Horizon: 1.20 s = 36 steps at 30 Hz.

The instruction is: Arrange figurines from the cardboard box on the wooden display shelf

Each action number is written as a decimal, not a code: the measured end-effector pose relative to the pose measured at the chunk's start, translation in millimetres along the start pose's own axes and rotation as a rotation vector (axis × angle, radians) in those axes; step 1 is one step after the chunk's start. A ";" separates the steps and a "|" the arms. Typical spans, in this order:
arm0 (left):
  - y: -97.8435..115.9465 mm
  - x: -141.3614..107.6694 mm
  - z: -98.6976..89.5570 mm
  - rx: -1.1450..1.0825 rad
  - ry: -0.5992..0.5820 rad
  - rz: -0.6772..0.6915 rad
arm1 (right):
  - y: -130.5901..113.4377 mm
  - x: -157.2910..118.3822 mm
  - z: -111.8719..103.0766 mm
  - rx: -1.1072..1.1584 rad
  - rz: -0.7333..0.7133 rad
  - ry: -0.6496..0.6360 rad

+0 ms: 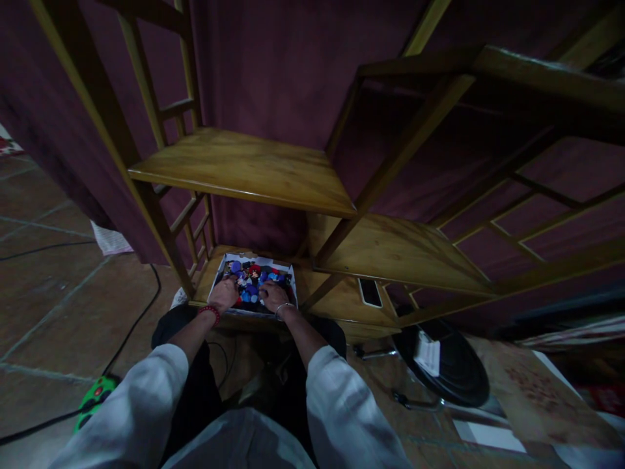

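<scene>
A shallow white box [295, 301] sits on the lowest wooden shelf, filled with small blue, purple, red and black pieces [250, 291]. My left hand [224, 294], with a red beaded bracelet at the wrist, reaches over the box's left part, its fingers bent down among the pieces. Over the right part is my right hand [273, 295], wearing a silvery bangle, fingers also curled down at the pieces. The fingertips of both hands are too small and dark to make out, so whether they pinch anything is unclear.
A wooden shelf board [244, 166] hangs above the box. Right of the box, a phone-like object [370, 292] lies on the lowest shelf. A black round stool [454, 365] with papers stands at the right. A green object [95, 398] with cables lies on the tiled floor at left.
</scene>
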<state>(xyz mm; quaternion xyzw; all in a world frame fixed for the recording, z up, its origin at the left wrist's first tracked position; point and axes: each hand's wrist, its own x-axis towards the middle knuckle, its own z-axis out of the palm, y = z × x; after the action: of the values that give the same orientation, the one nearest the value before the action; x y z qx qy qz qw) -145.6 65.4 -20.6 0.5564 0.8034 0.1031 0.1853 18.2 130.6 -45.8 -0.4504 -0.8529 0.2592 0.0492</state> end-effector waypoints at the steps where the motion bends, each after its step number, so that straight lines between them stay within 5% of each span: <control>1: 0.0 -0.3 -0.3 0.005 -0.011 0.006 | 0.4 -0.8 -0.4 0.015 -0.001 0.012; 16: -3.4 -2.7 7.7 0.065 -0.036 0.026 | 12.5 2.6 3.5 0.353 0.204 0.095; 26: 1.5 -2.3 0.9 0.073 -0.089 0.092 | -1.9 -8.1 -4.0 -0.024 0.104 0.197; 31: 2.6 -1.5 -0.5 0.016 -0.153 0.121 | -8.4 -15.2 -6.7 -0.018 0.086 0.186; 36: 3.6 -2.8 -2.2 -0.050 -0.166 0.112 | -13.0 -14.3 -4.0 0.120 0.012 0.029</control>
<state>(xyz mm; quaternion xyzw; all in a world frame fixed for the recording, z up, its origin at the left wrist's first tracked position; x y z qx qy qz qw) -142.6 64.2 -16.7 0.6023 0.7501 0.0870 0.2589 18.2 114.9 -33.9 -0.4556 -0.8322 0.3038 0.0870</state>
